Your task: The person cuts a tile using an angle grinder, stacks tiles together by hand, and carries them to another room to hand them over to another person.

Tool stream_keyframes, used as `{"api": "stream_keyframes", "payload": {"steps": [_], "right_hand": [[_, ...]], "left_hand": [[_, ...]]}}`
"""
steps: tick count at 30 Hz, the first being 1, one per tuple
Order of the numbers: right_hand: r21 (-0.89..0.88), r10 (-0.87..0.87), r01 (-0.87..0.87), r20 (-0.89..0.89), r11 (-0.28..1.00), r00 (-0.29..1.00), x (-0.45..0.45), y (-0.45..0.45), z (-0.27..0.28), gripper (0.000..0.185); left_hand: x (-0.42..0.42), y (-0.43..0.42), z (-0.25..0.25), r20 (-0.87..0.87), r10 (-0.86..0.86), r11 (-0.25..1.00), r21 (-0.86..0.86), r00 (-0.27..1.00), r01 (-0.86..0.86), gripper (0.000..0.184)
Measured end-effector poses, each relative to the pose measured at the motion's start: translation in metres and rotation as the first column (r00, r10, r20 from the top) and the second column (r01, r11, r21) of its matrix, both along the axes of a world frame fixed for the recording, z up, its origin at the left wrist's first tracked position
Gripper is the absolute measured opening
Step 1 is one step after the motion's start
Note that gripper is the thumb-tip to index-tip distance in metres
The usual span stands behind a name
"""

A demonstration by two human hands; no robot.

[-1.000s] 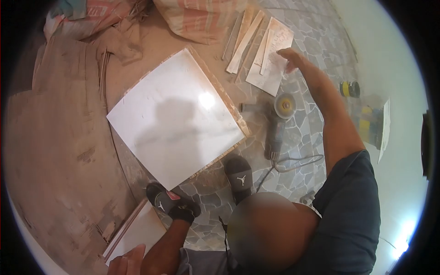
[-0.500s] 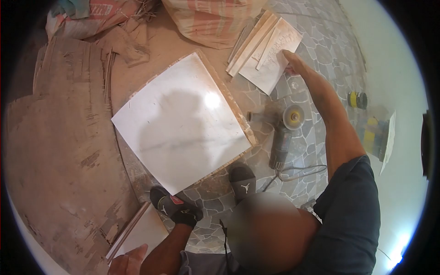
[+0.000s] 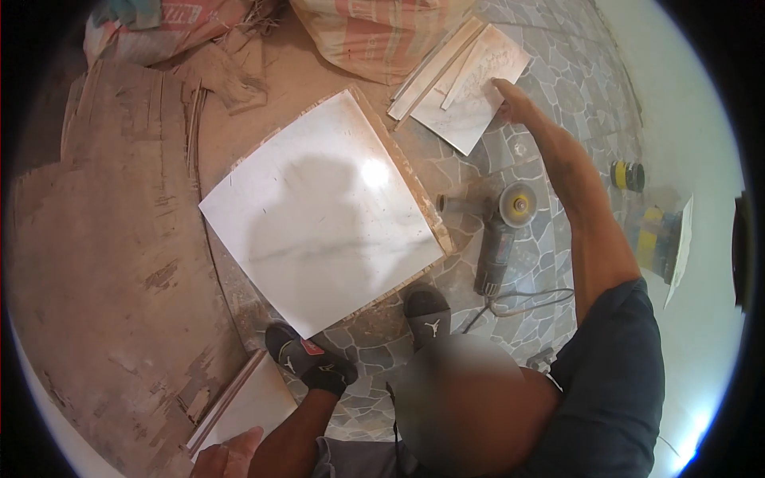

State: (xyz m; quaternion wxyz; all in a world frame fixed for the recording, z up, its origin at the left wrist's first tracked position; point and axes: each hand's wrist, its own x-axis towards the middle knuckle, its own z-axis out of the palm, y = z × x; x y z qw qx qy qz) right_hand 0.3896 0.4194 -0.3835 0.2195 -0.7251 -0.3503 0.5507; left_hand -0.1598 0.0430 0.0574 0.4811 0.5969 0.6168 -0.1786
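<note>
My right hand [image 3: 504,102] reaches to the upper right, with the thumb over the edge of a white tile piece [image 3: 466,119] and the other fingers mostly hidden at its side. Narrow tile strips [image 3: 434,72] lie on and beside this piece. My left hand [image 3: 231,456] is at the bottom left, in front of a white tile [image 3: 259,402] and beside my leg; its fingers are partly cut off, and no held object shows. A large white square tile [image 3: 319,215] lies in the middle on a brownish board, under my shadow.
An angle grinder [image 3: 498,239] with its cord lies right of the large tile. Worn brown boards [image 3: 127,263] cover the left side. Printed sacks [image 3: 382,36] stand at the top. A black and yellow roll [image 3: 627,176] is by the right wall. My feet are below the large tile.
My right hand has closed on the tile piece, which has shifted left against the strips, away from the grinder. The whole view has shifted slightly. My left hand has barely moved.
</note>
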Motion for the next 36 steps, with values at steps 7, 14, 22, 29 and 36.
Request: {"api": "stream_keyframes", "payload": {"steps": [7,14,22,29,36], "right_hand": [[0.045,0.004,-0.006,0.029,0.999,1.000,-0.029,0.030,0.069,0.022],[0.361,0.253,-0.932,0.899,0.032,0.357,-0.016,0.070,0.102,0.029],[0.546,0.088,-0.078,0.007,0.834,0.996,-0.039,-0.068,0.223,0.021],[0.675,-0.075,-0.015,0.104,0.738,0.992,-0.109,-0.248,0.339,0.045],[0.762,0.124,-0.337,0.324,0.554,0.938,-0.183,-0.303,0.427,0.046]], "left_hand": [[0.004,-0.008,0.004,0.008,-0.055,0.996,0.071,0.998,0.055,0.061],[0.028,-0.048,0.027,0.037,-0.102,0.951,0.297,0.994,0.087,0.059],[0.056,-0.109,0.061,-0.141,-0.030,0.919,0.385,0.990,0.083,0.062],[0.015,-0.143,0.023,0.061,0.092,0.875,0.471,0.994,-0.109,0.052],[-0.021,-0.131,-0.003,-0.035,0.121,0.924,0.369,0.992,-0.100,0.068]]}}
